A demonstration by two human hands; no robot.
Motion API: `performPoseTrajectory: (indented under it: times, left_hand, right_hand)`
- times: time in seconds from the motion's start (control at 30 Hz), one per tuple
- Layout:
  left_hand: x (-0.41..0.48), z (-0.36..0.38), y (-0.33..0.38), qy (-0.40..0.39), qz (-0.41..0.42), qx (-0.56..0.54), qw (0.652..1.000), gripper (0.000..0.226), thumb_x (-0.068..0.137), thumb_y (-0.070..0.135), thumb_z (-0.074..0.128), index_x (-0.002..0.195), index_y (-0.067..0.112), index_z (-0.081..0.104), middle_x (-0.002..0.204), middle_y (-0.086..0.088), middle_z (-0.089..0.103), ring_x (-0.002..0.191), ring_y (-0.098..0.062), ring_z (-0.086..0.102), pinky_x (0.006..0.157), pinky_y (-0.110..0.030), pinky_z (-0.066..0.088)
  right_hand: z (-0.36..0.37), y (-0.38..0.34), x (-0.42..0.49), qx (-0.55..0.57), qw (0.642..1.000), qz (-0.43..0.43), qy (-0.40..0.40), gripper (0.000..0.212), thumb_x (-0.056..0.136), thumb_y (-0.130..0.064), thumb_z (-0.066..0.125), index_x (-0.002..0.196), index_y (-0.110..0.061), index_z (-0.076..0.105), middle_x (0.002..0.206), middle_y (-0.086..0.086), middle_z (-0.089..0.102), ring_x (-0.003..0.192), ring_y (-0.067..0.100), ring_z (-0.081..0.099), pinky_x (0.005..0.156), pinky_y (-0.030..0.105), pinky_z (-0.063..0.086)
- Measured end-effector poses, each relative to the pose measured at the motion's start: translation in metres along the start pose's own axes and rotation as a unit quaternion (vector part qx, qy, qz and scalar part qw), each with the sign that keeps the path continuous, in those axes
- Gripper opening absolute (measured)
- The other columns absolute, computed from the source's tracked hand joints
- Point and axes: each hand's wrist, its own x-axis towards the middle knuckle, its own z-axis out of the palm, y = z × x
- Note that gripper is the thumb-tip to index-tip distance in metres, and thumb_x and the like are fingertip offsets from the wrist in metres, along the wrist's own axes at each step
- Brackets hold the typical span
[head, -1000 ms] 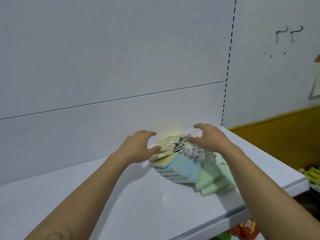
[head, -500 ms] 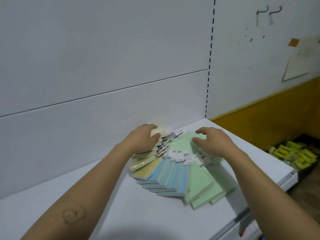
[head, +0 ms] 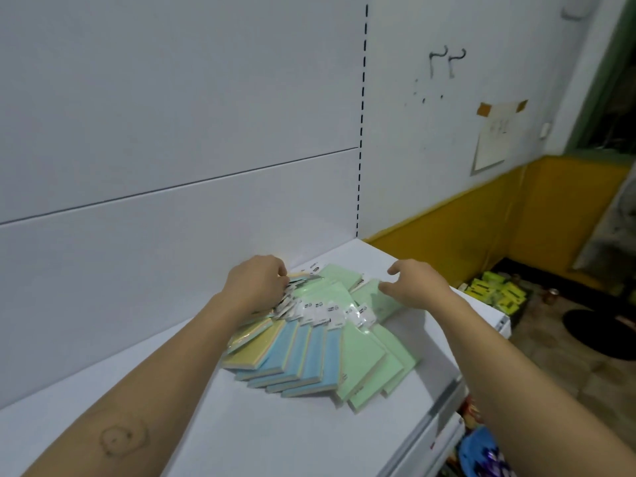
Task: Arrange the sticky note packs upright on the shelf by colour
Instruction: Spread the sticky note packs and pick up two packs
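1. Since the earlier frame, your left hand [head: 256, 287] has curled down onto the label ends at the top of the fan, and your right hand [head: 418, 285] has slid out to the far green packs [head: 375, 297].
2. From the head view, the sticky note packs [head: 320, 342] lie flat and overlapped on the white shelf [head: 275, 435], near the back wall [head: 172, 235]: yellow packs [head: 251, 346] on the left, blue packs [head: 299, 359] in the middle, green on the right.
3. Your left hand is half closed, its fingers pressing the label ends. I cannot tell if it pinches one. Your right hand is open and holds nothing.
4. I think you should first gather one colour, square its edges, then stand it up against the wall so the packs do not slide.
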Motion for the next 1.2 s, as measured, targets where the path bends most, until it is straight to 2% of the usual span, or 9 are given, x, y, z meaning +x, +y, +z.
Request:
performPoseTrajectory:
  times: [0.37, 0.5, 0.57, 0.63, 0.7, 0.8, 0.9, 1.1, 1.2]
  left_hand:
    - [-0.028, -0.001, 0.044, 0.035, 0.124, 0.003, 0.992, 0.023, 0.089, 0.04, 0.052, 0.09, 0.024, 0.069, 0.092, 0.007, 0.057, 0.091, -0.016, 0.055, 0.069, -0.028, 0.042]
    - [-0.027, -0.009, 0.048, -0.023, 0.059, -0.113, 0.992, 0.014, 0.083, 0.031, 0.062, 0.072, 0.027, 0.071, 0.068, 0.011, 0.062, 0.064, -0.011, 0.059, 0.06, -0.024, 0.045]
    - [-0.022, -0.012, 0.046, -0.067, 0.034, -0.173, 0.982, 0.016, 0.081, 0.027, 0.067, 0.066, 0.025, 0.068, 0.064, -0.002, 0.069, 0.051, -0.011, 0.059, 0.059, -0.024, 0.049]
    - [-0.017, -0.009, 0.043, -0.073, 0.023, -0.177, 0.981, 0.011, 0.079, 0.025, 0.071, 0.07, 0.027, 0.066, 0.081, -0.011, 0.072, 0.073, -0.005, 0.062, 0.074, -0.028, 0.05]
    - [-0.013, -0.007, 0.044, -0.071, 0.006, -0.114, 0.991, 0.013, 0.079, 0.032, 0.07, 0.087, 0.03, 0.06, 0.098, -0.005, 0.069, 0.103, -0.012, 0.054, 0.088, -0.033, 0.04]
    - [-0.01, -0.004, 0.05, -0.08, -0.024, -0.024, 0.996, 0.061, 0.078, 0.04, 0.069, 0.129, 0.03, 0.036, 0.116, -0.002, 0.062, 0.115, -0.023, 0.051, 0.094, -0.041, 0.028]
    - [-0.008, -0.004, 0.055, -0.053, -0.038, 0.036, 0.997, 0.092, 0.072, 0.047, 0.072, 0.145, 0.025, 0.02, 0.138, -0.005, 0.047, 0.128, -0.026, 0.041, 0.101, -0.044, 0.026]
    - [-0.015, -0.007, 0.059, -0.019, -0.039, -0.022, 0.999, 0.091, 0.06, 0.042, 0.083, 0.136, 0.02, 0.038, 0.129, -0.004, 0.046, 0.115, -0.023, 0.049, 0.092, -0.035, 0.036]
    - [-0.022, -0.01, 0.059, -0.027, -0.034, -0.135, 0.99, 0.066, 0.067, 0.032, 0.082, 0.122, 0.019, 0.048, 0.118, -0.001, 0.054, 0.098, -0.02, 0.055, 0.08, -0.032, 0.044]
  right_hand:
    - [0.02, -0.004, 0.005, -0.081, 0.995, 0.04, -0.048, 0.053, 0.076, -0.062, 0.064, 0.1, -0.017, 0.05, 0.113, 0.003, 0.058, 0.108, 0.026, 0.051, 0.073, 0.033, 0.042]
    - [0.021, -0.002, 0.008, -0.075, 0.995, 0.047, -0.043, 0.054, 0.074, -0.063, 0.067, 0.092, -0.017, 0.045, 0.113, 0.005, 0.056, 0.109, 0.026, 0.049, 0.079, 0.034, 0.043]
    - [0.02, -0.002, 0.009, -0.072, 0.994, 0.062, -0.05, 0.055, 0.073, -0.062, 0.068, 0.093, -0.018, 0.044, 0.114, 0.004, 0.057, 0.109, 0.026, 0.052, 0.083, 0.034, 0.044]
    - [0.018, -0.003, 0.011, -0.074, 0.992, 0.075, -0.063, 0.054, 0.072, -0.061, 0.069, 0.095, -0.018, 0.044, 0.114, 0.003, 0.058, 0.11, 0.026, 0.053, 0.086, 0.033, 0.044]
    - [0.017, -0.004, 0.015, -0.072, 0.991, 0.086, -0.08, 0.058, 0.071, -0.062, 0.069, 0.1, -0.017, 0.046, 0.116, 0.003, 0.057, 0.111, 0.028, 0.052, 0.089, 0.034, 0.045]
    - [0.018, -0.003, 0.023, -0.068, 0.986, 0.097, -0.117, 0.078, 0.068, -0.067, 0.068, 0.121, -0.014, 0.047, 0.125, 0.006, 0.055, 0.115, 0.03, 0.053, 0.095, 0.038, 0.045]
    - [0.018, 0.002, 0.025, -0.064, 0.984, 0.097, -0.137, 0.09, 0.066, -0.07, 0.068, 0.129, -0.01, 0.044, 0.128, 0.008, 0.054, 0.115, 0.03, 0.053, 0.095, 0.039, 0.047]
    - [0.013, 0.006, 0.028, -0.059, 0.984, 0.075, -0.151, 0.088, 0.061, -0.074, 0.069, 0.12, -0.011, 0.051, 0.102, 0.006, 0.053, 0.098, 0.028, 0.055, 0.086, 0.035, 0.049]
    - [0.013, 0.01, 0.023, -0.055, 0.991, 0.06, -0.111, 0.077, 0.059, -0.073, 0.071, 0.104, -0.014, 0.051, 0.096, 0.002, 0.052, 0.089, 0.025, 0.052, 0.072, 0.032, 0.045]
